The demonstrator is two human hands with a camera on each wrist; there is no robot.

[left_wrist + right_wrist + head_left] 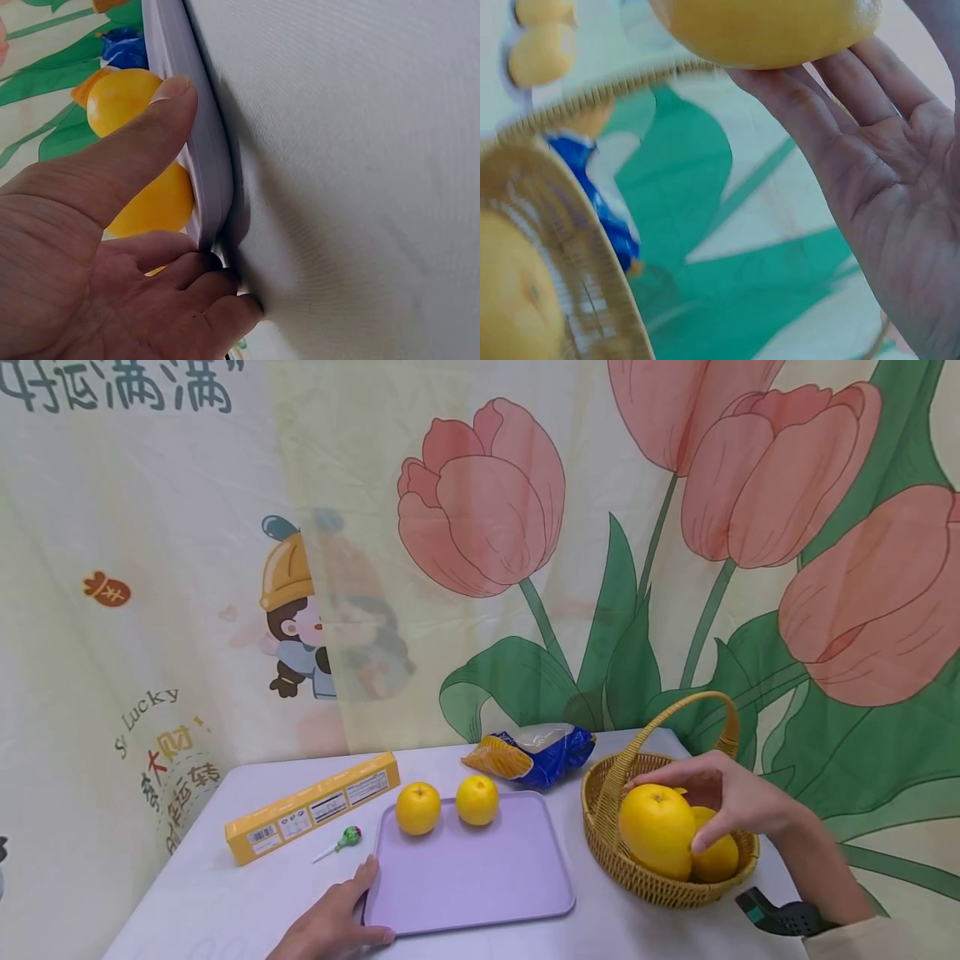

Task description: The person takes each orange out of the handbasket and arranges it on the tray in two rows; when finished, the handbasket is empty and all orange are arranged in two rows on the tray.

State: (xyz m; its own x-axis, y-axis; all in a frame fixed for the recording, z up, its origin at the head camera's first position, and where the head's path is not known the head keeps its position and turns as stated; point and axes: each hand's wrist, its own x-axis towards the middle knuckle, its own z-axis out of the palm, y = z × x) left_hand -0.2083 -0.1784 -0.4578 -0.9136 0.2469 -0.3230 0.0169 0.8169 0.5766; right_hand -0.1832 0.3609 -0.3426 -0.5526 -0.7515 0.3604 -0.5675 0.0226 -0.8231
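My right hand (731, 789) holds a round yellow-orange citrus fruit (656, 833) over the wicker basket (660, 895), with thumb and fingers on either side of it. Another such fruit (716, 858) lies inside the basket, partly behind the held one. In the right wrist view, the held fruit (769, 34) rests against the fingers, above the basket's rim. My left hand (337, 914) grips the near left corner of a purple tray (472, 877), its thumb along the front edge. Two more of these fruits stand on the tray's far left part, one (417, 808) beside the other (477, 800).
Left of the tray lies a long yellow box (315, 810), with a green-wrapped lollipop (348, 837) before it. A blue and yellow snack bag (536, 753) lies behind the tray. The basket's tall handle (626, 760) arches up beside my right hand. A printed cloth hangs behind the table.
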